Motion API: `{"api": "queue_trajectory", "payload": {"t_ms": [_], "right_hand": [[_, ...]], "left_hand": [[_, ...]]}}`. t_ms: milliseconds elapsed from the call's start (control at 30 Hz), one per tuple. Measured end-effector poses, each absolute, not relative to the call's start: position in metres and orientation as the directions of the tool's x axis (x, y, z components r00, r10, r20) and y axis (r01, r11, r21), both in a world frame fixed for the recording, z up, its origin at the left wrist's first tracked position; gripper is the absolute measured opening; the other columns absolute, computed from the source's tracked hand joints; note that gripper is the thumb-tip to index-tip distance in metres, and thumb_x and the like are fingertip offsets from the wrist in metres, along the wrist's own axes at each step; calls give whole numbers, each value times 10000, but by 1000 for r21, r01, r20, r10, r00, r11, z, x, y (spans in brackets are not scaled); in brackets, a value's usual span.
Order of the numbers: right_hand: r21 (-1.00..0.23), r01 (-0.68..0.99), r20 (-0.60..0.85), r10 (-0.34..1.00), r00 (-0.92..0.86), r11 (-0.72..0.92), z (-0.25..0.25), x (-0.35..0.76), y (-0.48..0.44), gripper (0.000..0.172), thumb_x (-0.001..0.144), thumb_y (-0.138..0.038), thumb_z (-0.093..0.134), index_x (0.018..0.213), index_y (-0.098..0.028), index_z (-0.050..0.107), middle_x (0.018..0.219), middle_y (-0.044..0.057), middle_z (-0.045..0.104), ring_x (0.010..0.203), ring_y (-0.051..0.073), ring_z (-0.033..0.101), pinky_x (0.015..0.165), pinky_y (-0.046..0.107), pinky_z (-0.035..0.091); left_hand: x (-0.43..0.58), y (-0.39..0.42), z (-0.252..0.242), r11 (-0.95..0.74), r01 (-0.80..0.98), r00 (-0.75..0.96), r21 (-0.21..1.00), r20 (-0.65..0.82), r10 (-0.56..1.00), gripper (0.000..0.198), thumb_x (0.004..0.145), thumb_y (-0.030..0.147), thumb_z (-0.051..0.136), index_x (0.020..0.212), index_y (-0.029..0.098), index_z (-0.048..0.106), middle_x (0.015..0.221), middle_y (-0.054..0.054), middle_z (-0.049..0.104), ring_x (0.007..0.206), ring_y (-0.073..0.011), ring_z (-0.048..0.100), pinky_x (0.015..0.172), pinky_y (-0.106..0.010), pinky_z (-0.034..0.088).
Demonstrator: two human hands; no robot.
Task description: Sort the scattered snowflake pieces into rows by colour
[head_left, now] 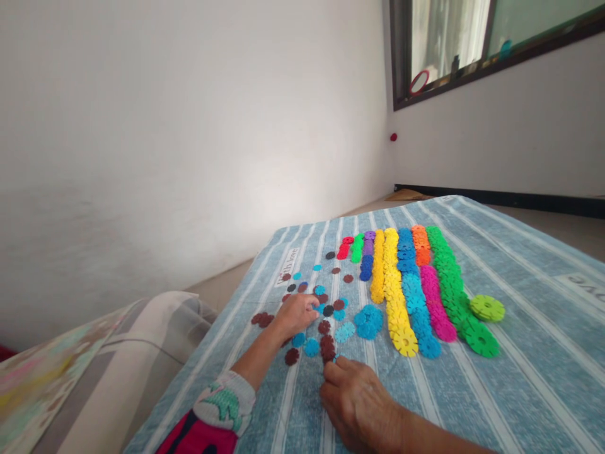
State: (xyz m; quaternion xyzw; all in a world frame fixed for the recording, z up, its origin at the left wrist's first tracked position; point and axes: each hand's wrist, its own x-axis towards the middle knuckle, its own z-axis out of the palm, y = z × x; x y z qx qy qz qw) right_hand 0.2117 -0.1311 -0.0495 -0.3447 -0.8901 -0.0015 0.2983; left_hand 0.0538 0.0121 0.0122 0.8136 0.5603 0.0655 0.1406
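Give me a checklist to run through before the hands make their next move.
1. Left hand among the loose, round, notched light-blue discs and brown discs: ok.
2. Disc held in the left hand: cannot tell; its fingers are curled.
3. Right hand at the near end of the short dark-brown disc row: ok.
4. Loose discs separated by colour: not ok; they lie mixed.
5. Magenta row of overlapping notched discs away from both hands: ok.
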Motion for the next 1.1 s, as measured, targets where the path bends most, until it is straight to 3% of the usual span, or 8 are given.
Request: {"api": "queue_trajectory", "payload": {"t_ms": [300, 433, 533, 700, 833, 933, 1100], "right_hand": [[-194, 615, 537, 608, -585, 764, -50, 211, -130, 115, 771, -115, 570, 704, -190, 515, 778, 18, 563, 692, 173, 459, 570, 289, 355], [-194, 616, 526, 611, -591, 763, -57, 209, -129, 118, 781, -116, 568, 718, -194, 507, 791, 17, 566, 711, 175, 468, 576, 291, 350], [-196, 622, 528, 616, -585, 758, -63, 206, -126, 127, 774, -131, 588, 711, -198, 500, 788, 11, 561, 710, 174, 478, 571, 297, 344], [-175, 597, 609, 563, -560, 783, -70, 205, -122, 162, 719, -118, 614, 683, -205, 482, 740, -4, 545, 654, 164, 473, 530, 300, 317], [-161, 584, 703, 508, -498, 796, -73, 204, -120, 199, 679, -111, 629, 651, -209, 458, 692, -12, 526, 619, 159, 465, 495, 295, 288], [-158, 584, 765, 473, -438, 796, -76, 199, -118, 234, 633, -103, 649, 626, -209, 441, 655, -16, 511, 594, 154, 455, 465, 291, 259], [-150, 594, 846, 414, -336, 790, -76, 194, -112, 285, 676, -123, 664, 581, -199, 406, 602, -20, 474, 551, 140, 440, 428, 282, 218]], "left_hand": [[72, 1, 16, -382, 906, 388, 180, 6, 922, 191, 771, 298, 552, 813, 214, 718, 681, -4, 663, 682, -157, 594, 604, -220, 352], [83, 1, 18, -374, 921, 380, 114, -37, 924, 185, 765, 310, 567, 818, 229, 725, 743, -26, 693, 743, -180, 624, 623, -234, 359], [85, 3, 19, -334, 934, 344, 127, -70, 936, 173, 732, 288, 606, 844, 235, 727, 796, -21, 710, 790, -173, 635, 652, -225, 380], [82, 5, 15, -246, 931, 272, 270, -62, 960, 133, 656, 212, 649, 776, 192, 702, 698, 12, 672, 677, -131, 595, 594, -207, 367], [72, 13, 8, -244, 838, 300, 488, -39, 953, 32, 614, 185, 639, 625, 156, 640, 571, 31, 583, 587, -111, 532, 551, -204, 347], [67, 26, 11, -192, 733, 294, 653, -48, 955, 77, 598, 206, 640, 576, 143, 601, 515, 39, 535, 526, -95, 486, 525, -203, 346], [78, 68, 28, -11, 628, 81, 778, -51, 995, 49, 623, 184, 620, 619, 138, 603, 453, 41, 516, 435, -76, 439, 452, -189, 311]]}}
